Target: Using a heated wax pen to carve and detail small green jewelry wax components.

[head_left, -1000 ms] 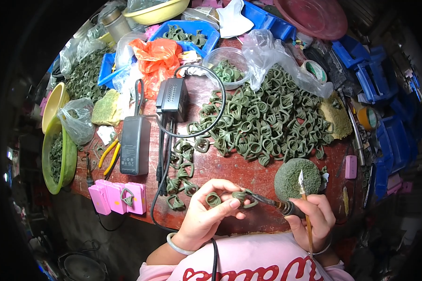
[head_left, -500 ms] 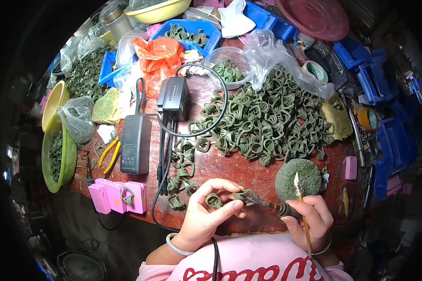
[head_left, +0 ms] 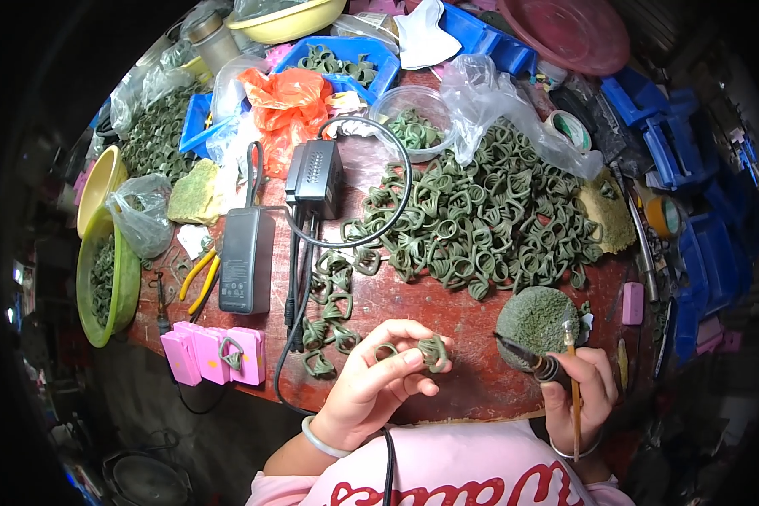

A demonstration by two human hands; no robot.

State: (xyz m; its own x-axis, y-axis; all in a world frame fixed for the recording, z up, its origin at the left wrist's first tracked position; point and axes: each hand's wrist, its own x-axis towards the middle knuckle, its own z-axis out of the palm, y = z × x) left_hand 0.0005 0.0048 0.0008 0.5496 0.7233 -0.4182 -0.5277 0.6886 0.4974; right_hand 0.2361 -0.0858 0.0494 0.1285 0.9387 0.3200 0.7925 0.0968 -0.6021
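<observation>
My left hand [head_left: 371, 388] holds small dark-green ring pieces [head_left: 433, 354] between thumb and fingers, one turned upward at the fingertips. My right hand [head_left: 586, 396] is closed on a dark-handled heated pen [head_left: 541, 366] and a slim wooden-handled brush [head_left: 574, 392] with a pale tip. The pen's dark tip is over a round, rough green pad [head_left: 523, 316], apart from the held pieces. A large heap of similar rings [head_left: 472, 211] lies beyond my hands, with a few loose ones [head_left: 337, 308] near a black cable.
Black power units [head_left: 244, 261], looped cables, yellow-handled pliers [head_left: 196, 278] and pink blocks [head_left: 185, 354] sit at left. Green [head_left: 122, 312] and yellow bowls hold the left edge. Blue trays [head_left: 704, 253] crowd the right, a red plastic bag [head_left: 287, 110] and plastic bags the back.
My right hand has moved right with the pen and brush, drawing the pen's tip away from the piece in my left hand to the pad. The held piece is turned slightly.
</observation>
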